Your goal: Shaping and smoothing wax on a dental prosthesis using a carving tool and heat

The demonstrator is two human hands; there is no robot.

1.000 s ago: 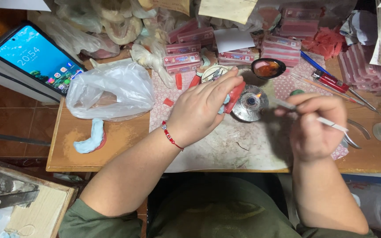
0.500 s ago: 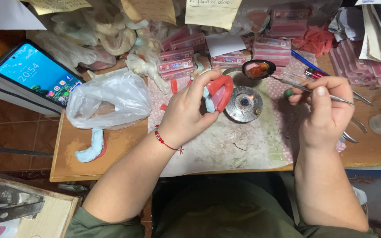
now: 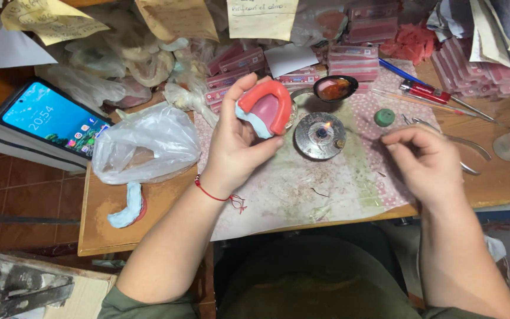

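The left hand (image 3: 237,142) grips a horseshoe-shaped dental cast (image 3: 265,107), smooth red wax over pale blue plaster, raised above the table's stained paper (image 3: 302,189). At its three o'clock sits a round metal burner (image 3: 320,136) holding a small flame. The right hand (image 3: 426,159) is blurred; fingers pinched, contents unclear. A spoon (image 3: 334,88) at twelve o'clock holds melted reddish wax.
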